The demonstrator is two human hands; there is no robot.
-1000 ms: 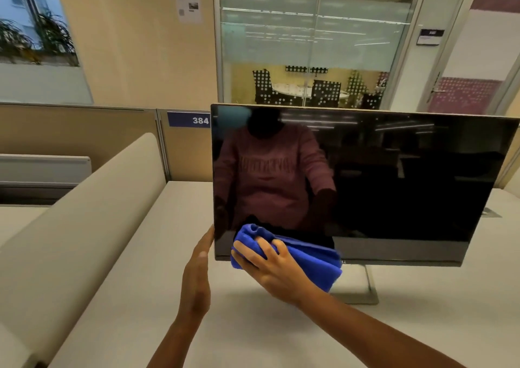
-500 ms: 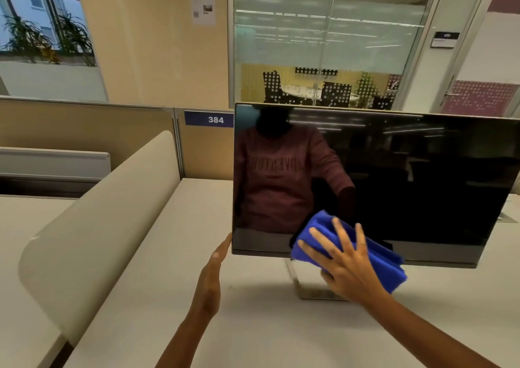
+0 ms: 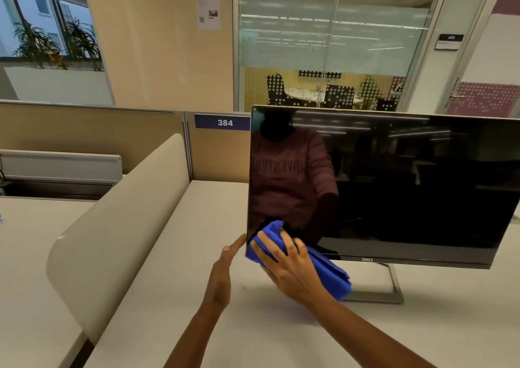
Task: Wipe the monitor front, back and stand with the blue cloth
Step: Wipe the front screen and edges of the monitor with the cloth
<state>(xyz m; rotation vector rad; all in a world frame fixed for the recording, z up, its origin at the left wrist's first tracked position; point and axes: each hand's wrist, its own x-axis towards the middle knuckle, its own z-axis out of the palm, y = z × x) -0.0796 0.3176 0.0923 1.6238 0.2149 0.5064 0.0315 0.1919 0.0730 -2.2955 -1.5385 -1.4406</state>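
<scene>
Head view. R hand point(image 3: 289, 269): fingers straight and spread wide, palm flat on the blue cloth point(image 3: 330, 276), pressing it against the monitor point(image 3: 394, 184) at the screen's 7 o'clock corner. Thumb not visible; no curl round the cloth seen.

L hand point(image 3: 222, 274): fingers straight and together, held edge-on, holding nothing. Fingertips reached the monitor's left edge near the bottom corner; contact vs. just beside could not be told.

Cloth was folded, lying under the R hand and trailing out toward 4 o'clock across the lower bezel. It lay at approx. 2 o'clock from the L hand, just beside its fingertips.

Stand point(image 3: 395, 290) was at 3 o'clock from the R hand, resting on the desk point(image 3: 197, 255), apart from both hands.

Count: 2 hands, 1 cloth, 1 monitor, 1 stand.
</scene>
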